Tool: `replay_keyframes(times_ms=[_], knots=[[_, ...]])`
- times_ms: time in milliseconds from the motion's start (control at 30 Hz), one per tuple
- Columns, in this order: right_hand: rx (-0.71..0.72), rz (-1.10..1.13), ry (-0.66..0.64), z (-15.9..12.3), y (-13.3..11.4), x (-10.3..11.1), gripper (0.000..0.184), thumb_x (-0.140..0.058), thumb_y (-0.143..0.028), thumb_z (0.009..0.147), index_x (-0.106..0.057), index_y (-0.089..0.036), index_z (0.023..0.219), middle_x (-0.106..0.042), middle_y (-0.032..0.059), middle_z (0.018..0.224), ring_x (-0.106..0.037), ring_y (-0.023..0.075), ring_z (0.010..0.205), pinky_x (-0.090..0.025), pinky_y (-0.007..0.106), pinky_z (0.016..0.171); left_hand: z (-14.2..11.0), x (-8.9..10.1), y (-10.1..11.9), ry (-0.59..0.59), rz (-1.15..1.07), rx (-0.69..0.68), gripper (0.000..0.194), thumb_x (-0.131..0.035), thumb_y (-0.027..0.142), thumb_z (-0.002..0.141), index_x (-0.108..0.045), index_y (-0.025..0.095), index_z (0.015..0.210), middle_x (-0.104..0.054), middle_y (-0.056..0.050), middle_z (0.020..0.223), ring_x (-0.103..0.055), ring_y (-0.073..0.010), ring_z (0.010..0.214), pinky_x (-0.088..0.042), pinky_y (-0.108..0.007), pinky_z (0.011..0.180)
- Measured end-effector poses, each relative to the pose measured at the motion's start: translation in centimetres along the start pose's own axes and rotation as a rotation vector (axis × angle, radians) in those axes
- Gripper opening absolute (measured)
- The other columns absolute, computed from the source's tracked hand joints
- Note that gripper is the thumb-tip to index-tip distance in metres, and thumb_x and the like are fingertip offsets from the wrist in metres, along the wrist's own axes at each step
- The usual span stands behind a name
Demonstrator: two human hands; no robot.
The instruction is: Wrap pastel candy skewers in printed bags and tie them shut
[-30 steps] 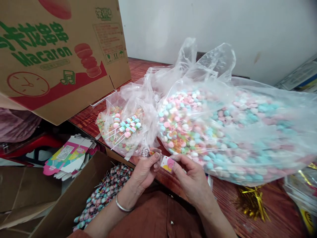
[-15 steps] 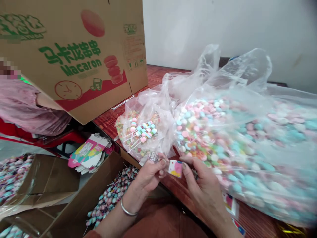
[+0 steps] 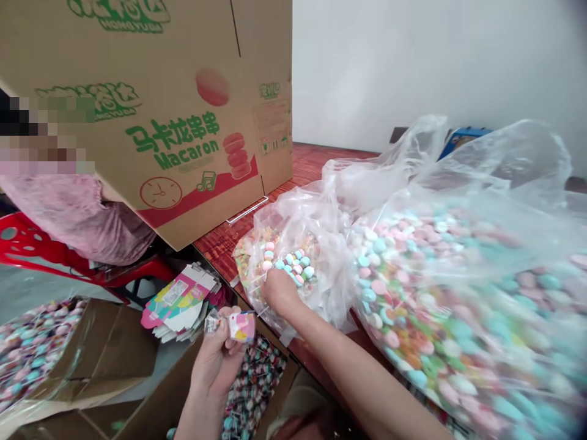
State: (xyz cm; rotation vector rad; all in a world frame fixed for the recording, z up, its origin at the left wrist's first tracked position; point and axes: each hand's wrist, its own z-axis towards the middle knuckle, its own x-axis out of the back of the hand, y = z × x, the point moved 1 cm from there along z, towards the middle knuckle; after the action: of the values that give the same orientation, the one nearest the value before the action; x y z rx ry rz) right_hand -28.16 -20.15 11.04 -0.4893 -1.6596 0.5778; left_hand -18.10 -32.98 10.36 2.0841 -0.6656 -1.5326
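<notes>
My left hand pinches a small clear plastic wrapper with a pink, yellow and white print, held above an open carton. My right hand reaches over the table, curled closed at the sticks of some marshmallow skewers. Its fingertips are hidden, so whether a stick is gripped does not show. Pink, white, blue and yellow pieces are threaded on these skewers, which lie on a clear plastic bag of ring-shaped gummies.
Large clear bags of loose marshmallows fill the right. A tall cardboard box stands at the back left. Below are cartons of wrapped skewers and flat printed packets. A person in pink sits by a red chair.
My right hand has left the wrapper and moved forward-left to the skewers. My left hand has moved left and lower with the wrapper. The view has shifted left.
</notes>
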Motion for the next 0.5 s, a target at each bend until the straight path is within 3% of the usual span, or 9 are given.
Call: replay_keyframes(times_ms=[100, 200, 300, 367, 500], knots=[[-0.039, 0.128, 0.06, -0.4, 0.7, 0.7, 0.017, -0.052, -0.014, 0.088, -0.069, -0.012, 0.082, -0.075, 0.0171, 0.085, -0.07, 0.0259, 0.08, -0.047, 0.031, 0.066, 0.7, 0.0, -0.5, 0.024, -0.059, 0.046, 0.036, -0.089, 0.016, 0.063, -0.057, 0.017, 0.08, -0.046, 0.008, 0.062, -0.038, -0.0008, 0.043, -0.035, -0.01, 0.039], [-0.014, 0.283, 0.102, -4.1, 2.1, 3.5, 0.023, -0.042, -0.019, 0.094, -0.064, -0.016, 0.086, -0.072, 0.0061, 0.077, -0.067, 0.0169, 0.068, -0.047, 0.025, 0.061, 1.2, -1.0, -1.6, 0.012, -0.13, 0.147, 0.028, -0.081, 0.012, 0.073, -0.054, 0.016, 0.075, -0.042, 0.008, 0.059, -0.039, -0.0015, 0.043, -0.035, -0.01, 0.039], [0.032, 0.416, 0.137, -10.3, 4.6, 7.2, 0.027, -0.033, -0.024, 0.1, -0.059, -0.02, 0.094, -0.064, -0.0024, 0.069, -0.059, 0.0128, 0.059, -0.046, 0.022, 0.056, 1.3, -2.8, -3.4, 0.017, -0.166, 0.264, 0.029, -0.076, 0.007, 0.077, -0.05, 0.015, 0.069, -0.04, 0.008, 0.056, -0.04, -0.0016, 0.042, -0.034, -0.011, 0.038], [0.067, 0.509, 0.258, -15.1, 6.9, 9.0, 0.022, -0.041, -0.029, 0.098, -0.06, -0.022, 0.088, -0.061, -0.0015, 0.073, -0.058, 0.0143, 0.066, -0.047, 0.023, 0.061, 0.9, -4.2, -5.0, 0.014, -0.163, 0.335, 0.028, -0.075, 0.005, 0.078, -0.05, 0.015, 0.069, -0.042, 0.008, 0.056, -0.04, -0.0012, 0.041, -0.033, -0.011, 0.038], [-0.075, 0.594, 0.445, -24.1, 11.8, 9.7, 0.033, -0.048, -0.044, 0.098, -0.057, -0.023, 0.074, -0.05, -0.0022, 0.062, -0.047, 0.0136, 0.054, -0.042, 0.023, 0.048, -0.5, -7.0, -9.0, -0.098, -0.13, 0.496, 0.027, -0.078, 0.006, 0.075, -0.053, 0.014, 0.072, -0.047, 0.007, 0.059, -0.04, -0.0003, 0.041, -0.03, -0.01, 0.037]])
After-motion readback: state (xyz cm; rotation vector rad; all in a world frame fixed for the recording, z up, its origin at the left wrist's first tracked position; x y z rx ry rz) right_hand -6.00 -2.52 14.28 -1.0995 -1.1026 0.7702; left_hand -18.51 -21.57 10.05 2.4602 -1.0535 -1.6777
